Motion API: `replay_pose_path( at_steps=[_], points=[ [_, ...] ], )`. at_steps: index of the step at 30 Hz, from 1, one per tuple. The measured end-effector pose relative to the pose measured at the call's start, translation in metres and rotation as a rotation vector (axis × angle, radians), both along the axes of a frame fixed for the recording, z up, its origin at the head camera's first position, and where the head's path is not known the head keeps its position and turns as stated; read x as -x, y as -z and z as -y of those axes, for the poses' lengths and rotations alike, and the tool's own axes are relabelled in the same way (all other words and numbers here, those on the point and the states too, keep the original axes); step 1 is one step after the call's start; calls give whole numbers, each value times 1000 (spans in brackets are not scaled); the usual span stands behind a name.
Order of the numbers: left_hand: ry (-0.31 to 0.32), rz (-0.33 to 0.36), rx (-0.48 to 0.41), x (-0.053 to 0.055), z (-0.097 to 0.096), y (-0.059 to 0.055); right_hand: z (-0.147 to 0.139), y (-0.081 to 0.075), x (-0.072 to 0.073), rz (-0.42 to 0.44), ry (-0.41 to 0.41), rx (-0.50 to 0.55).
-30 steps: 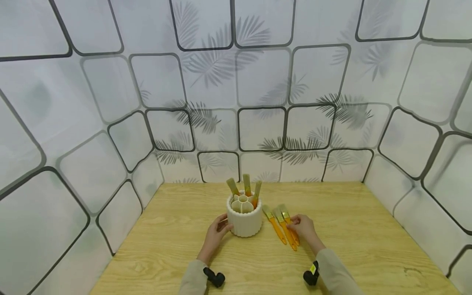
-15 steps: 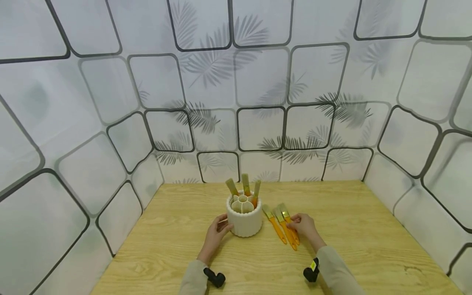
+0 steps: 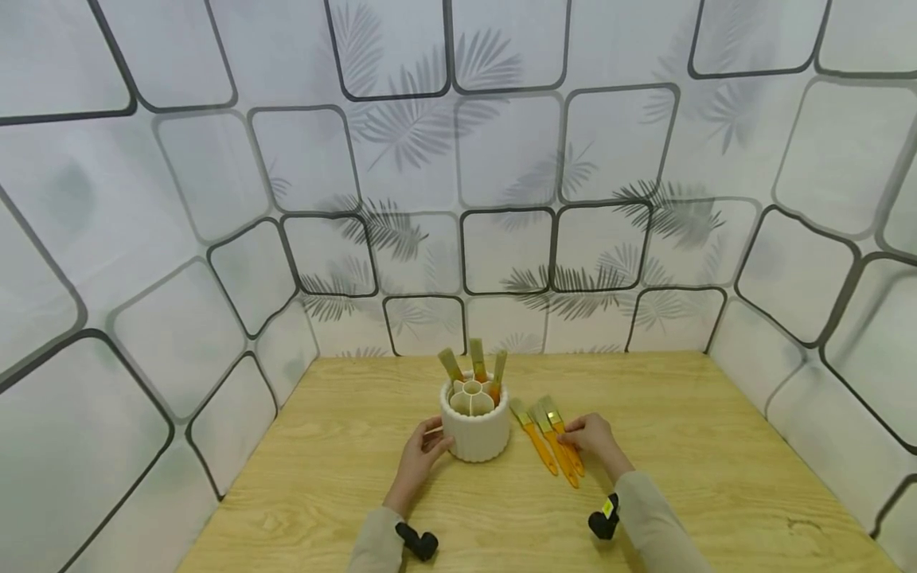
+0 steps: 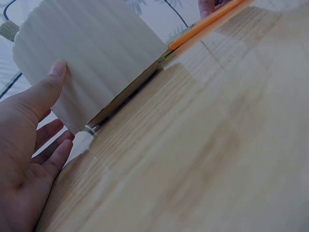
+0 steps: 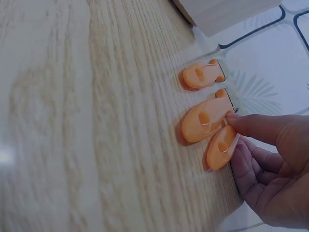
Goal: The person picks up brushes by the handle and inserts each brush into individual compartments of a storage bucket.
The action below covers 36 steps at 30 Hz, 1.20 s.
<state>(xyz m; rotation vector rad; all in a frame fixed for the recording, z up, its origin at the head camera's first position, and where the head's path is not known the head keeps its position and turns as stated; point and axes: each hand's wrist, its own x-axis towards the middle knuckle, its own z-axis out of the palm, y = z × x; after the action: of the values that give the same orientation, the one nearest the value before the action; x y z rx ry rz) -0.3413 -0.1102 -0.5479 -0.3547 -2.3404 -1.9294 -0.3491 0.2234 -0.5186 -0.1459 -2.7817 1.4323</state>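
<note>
A white ribbed brush holder (image 3: pixel 475 434) with petal-shaped compartments stands upright on the table, three bristle-up paintbrushes (image 3: pixel 478 360) in its rear part. My left hand (image 3: pixel 418 458) holds its left side; in the left wrist view the thumb (image 4: pixel 48 87) lies along the ribbed wall, and the other fingers curl behind it. Three orange-handled paintbrushes lie flat to the right of the holder: a left one (image 3: pixel 539 447), a middle one (image 3: pixel 559 455) and a right one. With thumb and fingers my right hand (image 3: pixel 591 440) pinches the rightmost paintbrush (image 5: pixel 222 149) by its handle, which rests close beside the middle one.
The wood-grain table (image 3: pixel 344 414) is bounded by patterned curtain-like walls (image 3: pixel 501 247) at the back and both sides. Black wrist cameras (image 3: pixel 419 543) sit at both sleeves. A small dark mark (image 3: pixel 804 525) shows on the table at right.
</note>
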Motion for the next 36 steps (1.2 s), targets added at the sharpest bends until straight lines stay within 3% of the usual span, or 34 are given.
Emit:
replay_pose_path(
  at_steps=[9,28,36],
  points=[
    [27,2,-7,-13,-3,-21,-1,-3,1,3,-11,-15],
    [39,13,13,-12,-2,-19,-2,-3,2,-21,-6,-100],
    [32,9,16,-14,-2,-20,-2,-3,2,24,-12,-78]
  ],
)
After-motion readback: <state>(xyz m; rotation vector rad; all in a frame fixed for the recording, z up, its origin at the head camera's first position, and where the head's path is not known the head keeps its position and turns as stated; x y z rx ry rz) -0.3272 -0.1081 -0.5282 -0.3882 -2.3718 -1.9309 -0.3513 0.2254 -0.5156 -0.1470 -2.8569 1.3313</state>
